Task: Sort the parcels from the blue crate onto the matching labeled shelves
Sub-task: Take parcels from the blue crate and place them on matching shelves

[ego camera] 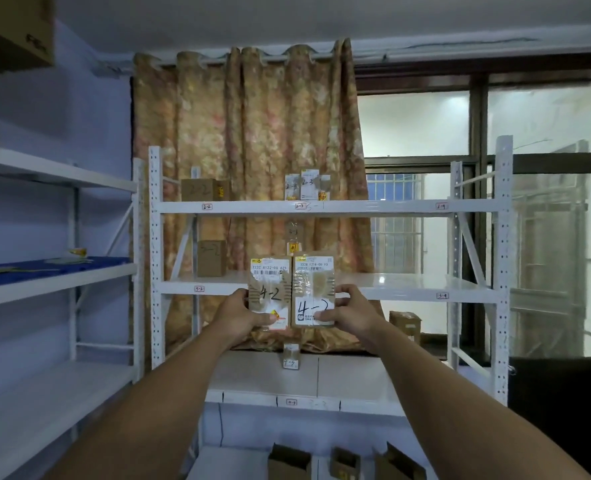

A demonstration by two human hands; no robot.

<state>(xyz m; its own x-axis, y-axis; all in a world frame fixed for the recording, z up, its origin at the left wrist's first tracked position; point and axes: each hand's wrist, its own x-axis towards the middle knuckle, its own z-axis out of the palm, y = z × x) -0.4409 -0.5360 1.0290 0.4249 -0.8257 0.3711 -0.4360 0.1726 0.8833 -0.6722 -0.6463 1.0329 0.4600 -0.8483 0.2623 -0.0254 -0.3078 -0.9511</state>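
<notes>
We hold two parcels side by side, upright and touching, at the centre of the view in front of the white rack (322, 206). The left parcel (269, 292) bears a handwritten "4-2"; the right parcel (313, 289) shows "4-" and a partly hidden digit. Our left hand (240, 313) grips the left parcel by its outer edge, thumb pressed across its lower front. Our right hand (349, 311) clasps the right parcel the same way, thumb on its label.

At 12 o'clock from the parcels, on the top shelf, a cluster of small boxes (307, 187) stands above a tag. At 11 o'clock a brown box (202, 189) marked "2-2" sits on that shelf, and at 9 o'clock another box (211, 258) stands on the middle shelf. At 6 o'clock a little parcel (291, 356) marked "4-4" stands on the lower shelf. At 4 o'clock a carton (406, 323) lies farther back. A floral curtain (252, 133) hangs behind the rack. A second rack (44, 282) runs along 9 o'clock.
</notes>
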